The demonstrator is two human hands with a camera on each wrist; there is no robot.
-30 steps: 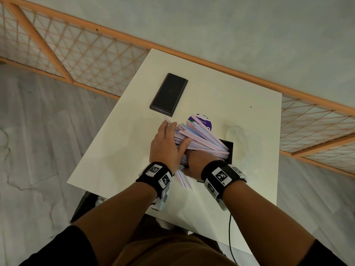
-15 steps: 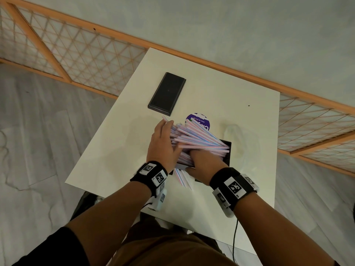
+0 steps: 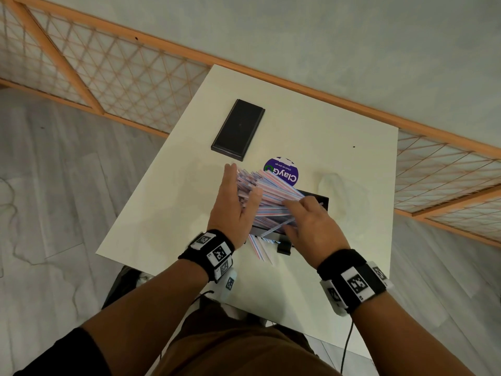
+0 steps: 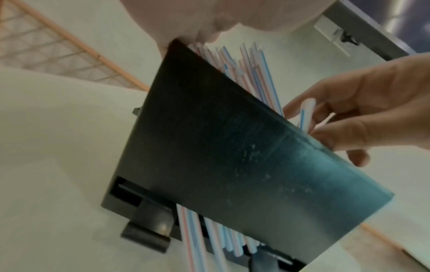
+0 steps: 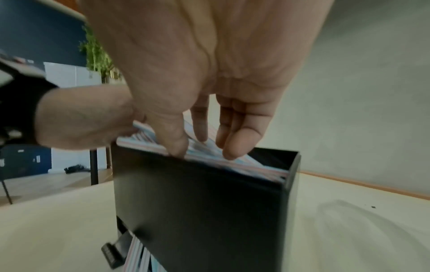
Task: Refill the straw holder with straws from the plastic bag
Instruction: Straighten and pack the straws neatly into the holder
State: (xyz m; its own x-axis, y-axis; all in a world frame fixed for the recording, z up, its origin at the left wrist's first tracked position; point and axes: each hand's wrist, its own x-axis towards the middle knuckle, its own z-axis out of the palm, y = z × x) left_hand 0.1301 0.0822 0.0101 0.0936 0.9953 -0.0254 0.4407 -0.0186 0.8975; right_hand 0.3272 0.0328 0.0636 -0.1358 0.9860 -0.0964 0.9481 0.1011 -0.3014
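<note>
**A:** Where's the holder?

**B:** The black straw holder [image 3: 315, 199] stands on the white table [image 3: 168, 213], near its front edge right before you. A thick fan of striped straws [image 3: 271, 195] sticks out of its open top, leaning left, and a few more poke from the slot at its base onto the table.

**A:** And your hands?

**B:** Your left hand [image 3: 233, 210] is flat, fingers straight, pressed against the left side of the bundle. Your right hand [image 3: 311, 226] lies over the straws at the holder's top; in the right wrist view its fingers [image 5: 235, 145] hang loosely, tips touching the straws. The left wrist view shows one straw [image 4: 306, 114] pinched between your right thumb and fingers.

**A:** The plastic bag?

**B:** A clear, crumpled bag [image 3: 336, 185] lies flat just right of the holder.

**A:** Anything else on the table?

**B:** A purple round sticker [image 3: 284, 172] just behind the straws, and a black rectangular lid [image 3: 238, 130] farther back. You wear black wrist bands [image 3: 214, 251] with printed markers.
</note>
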